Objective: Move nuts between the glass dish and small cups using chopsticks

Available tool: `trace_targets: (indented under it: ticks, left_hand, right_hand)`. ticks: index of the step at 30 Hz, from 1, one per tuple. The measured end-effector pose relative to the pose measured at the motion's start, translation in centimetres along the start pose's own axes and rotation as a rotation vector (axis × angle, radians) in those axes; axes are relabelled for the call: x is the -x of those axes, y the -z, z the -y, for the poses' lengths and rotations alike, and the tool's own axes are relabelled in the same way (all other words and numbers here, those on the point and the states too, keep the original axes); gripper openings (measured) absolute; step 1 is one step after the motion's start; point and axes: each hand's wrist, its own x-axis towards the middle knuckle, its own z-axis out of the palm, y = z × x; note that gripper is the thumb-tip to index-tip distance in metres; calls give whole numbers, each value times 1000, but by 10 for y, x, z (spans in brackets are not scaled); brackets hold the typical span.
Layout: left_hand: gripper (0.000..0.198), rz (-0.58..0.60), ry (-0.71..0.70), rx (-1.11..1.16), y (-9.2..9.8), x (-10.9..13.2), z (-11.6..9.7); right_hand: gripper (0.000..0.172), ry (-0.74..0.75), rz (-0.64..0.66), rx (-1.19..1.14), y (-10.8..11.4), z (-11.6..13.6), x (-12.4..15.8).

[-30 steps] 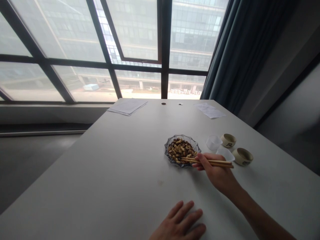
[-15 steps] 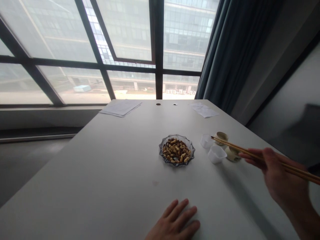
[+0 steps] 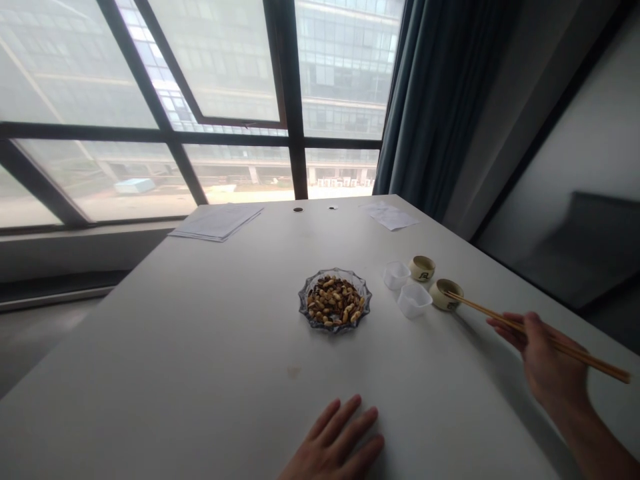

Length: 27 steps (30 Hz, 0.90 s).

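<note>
My right hand (image 3: pixel 555 363) holds a pair of wooden chopsticks (image 3: pixel 505 321), their tips at the opening of the nearer ceramic cup (image 3: pixel 447 295). Whether anything is between the tips is too small to tell. Behind it stands a second ceramic cup (image 3: pixel 423 268) with a dark character on its side. Two clear plastic cups, the nearer one (image 3: pixel 415 301) and the farther one (image 3: pixel 397 275), are just left of the ceramic ones. A glass bowl (image 3: pixel 335 328) of peanuts and other nuts (image 3: pixel 334 300) sits mid-table. My left hand (image 3: pixel 336 440) lies flat at the front, fingers spread.
The white table (image 3: pixel 200 373) reaches to the window. Stacked papers (image 3: pixel 217 222) lie at its far left corner, and loose sheets (image 3: pixel 391 216) at the far right. Two round holes are near the far edge. A dark curtain (image 3: pixel 430 100) hangs at the right.
My right hand has moved the chopstick tips from over the farther ceramic cup to the nearer one. The view has shifted, so the tabletop things appear farther left. My left hand remains flat.
</note>
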Motion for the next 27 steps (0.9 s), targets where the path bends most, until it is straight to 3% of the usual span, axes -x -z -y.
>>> trace_targets:
  ticks: [16, 23, 27]
  left_hand:
    - [41, -5, -12, -16, -4, 2, 1]
    - [38, 9, -16, 1, 0, -1, 1]
    - [37, 2, -8, 7, -1, 0, 0]
  right_hand:
    - [47, 85, 0, -1, 9, 3, 0]
    - [40, 135, -12, -25, 7, 4, 3]
    - [35, 180, 92, -20, -7, 16, 24]
